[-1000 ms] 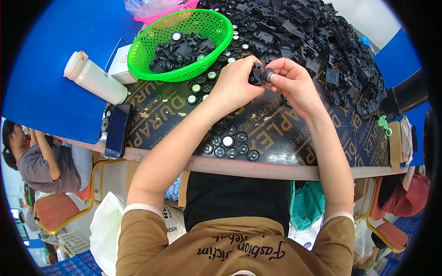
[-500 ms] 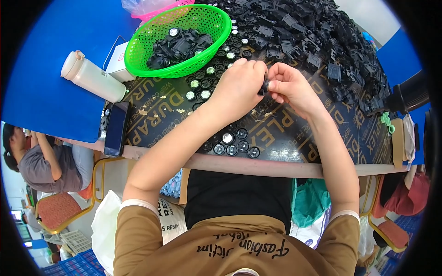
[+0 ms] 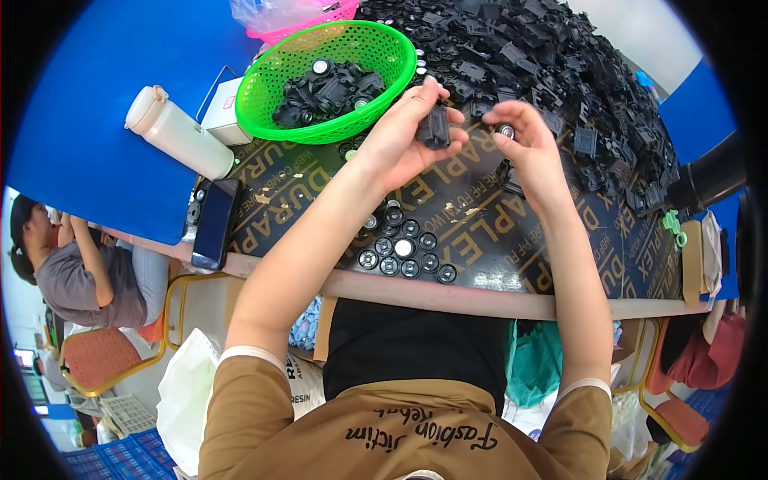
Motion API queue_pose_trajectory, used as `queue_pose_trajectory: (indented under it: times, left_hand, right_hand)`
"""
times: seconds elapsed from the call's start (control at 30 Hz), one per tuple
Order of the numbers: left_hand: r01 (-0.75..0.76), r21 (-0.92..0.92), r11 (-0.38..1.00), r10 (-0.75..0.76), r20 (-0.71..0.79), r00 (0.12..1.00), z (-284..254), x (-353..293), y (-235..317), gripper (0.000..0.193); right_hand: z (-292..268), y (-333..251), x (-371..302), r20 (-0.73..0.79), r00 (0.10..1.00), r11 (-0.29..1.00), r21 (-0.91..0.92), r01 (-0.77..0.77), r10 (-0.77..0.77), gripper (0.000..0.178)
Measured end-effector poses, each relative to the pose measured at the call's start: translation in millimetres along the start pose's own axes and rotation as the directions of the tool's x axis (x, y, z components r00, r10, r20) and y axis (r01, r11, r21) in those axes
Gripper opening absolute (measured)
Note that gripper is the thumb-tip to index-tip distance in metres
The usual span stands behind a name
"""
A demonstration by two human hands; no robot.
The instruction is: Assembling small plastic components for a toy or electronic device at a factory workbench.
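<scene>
My left hand (image 3: 398, 138) is closed around a boxy black plastic part (image 3: 434, 130), its fingers curled along the side. To the right, my right hand (image 3: 530, 142) pinches a small black wheel (image 3: 505, 130) with a silver hub between thumb and fingers. The two hands are apart, above the dark board table top (image 3: 480, 232). Several black wheels (image 3: 408, 267) lie grouped by the near edge, one of them with a white face (image 3: 404, 248). Another black part (image 3: 512, 178) lies under my right hand, partly hidden by it.
A large heap of black plastic parts (image 3: 552, 56) covers the far right. A green basket (image 3: 248, 100) holds more parts, with a pink basket (image 3: 348, 11) behind it. At left are a white bottle (image 3: 180, 132), a white box (image 3: 224, 112) and a phone (image 3: 216, 224). A black tube (image 3: 708, 180) juts in at right.
My hands were together on a small dark piece and have separated. The black part now shows in my left hand and the wheel in my right. The whole view has shifted slightly.
</scene>
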State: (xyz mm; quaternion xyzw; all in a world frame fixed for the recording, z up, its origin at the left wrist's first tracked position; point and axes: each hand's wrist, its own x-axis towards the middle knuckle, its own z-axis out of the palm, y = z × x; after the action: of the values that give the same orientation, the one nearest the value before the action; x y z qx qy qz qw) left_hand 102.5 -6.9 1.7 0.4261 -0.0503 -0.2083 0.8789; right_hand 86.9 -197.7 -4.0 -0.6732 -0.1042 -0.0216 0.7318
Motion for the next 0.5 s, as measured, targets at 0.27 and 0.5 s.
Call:
queue_pose_trajectory:
  times: [0.27,0.5]
  left_hand:
    - [0.047,-0.531,0.846,-0.052,0.005,0.999,0.0,1.4,-5.4,0.032]
    - [-0.090,-0.424,0.901,0.035,-0.136,0.990,22.7,-9.9,-12.2,0.032]
  right_hand:
    - [35.1,-11.4,-21.0,0.116,0.838,0.753,-0.387,0.532,-0.532,0.021]
    - [47.9,-16.6,-22.2,0.198,0.635,0.402,-0.626,0.668,-0.747,0.022]
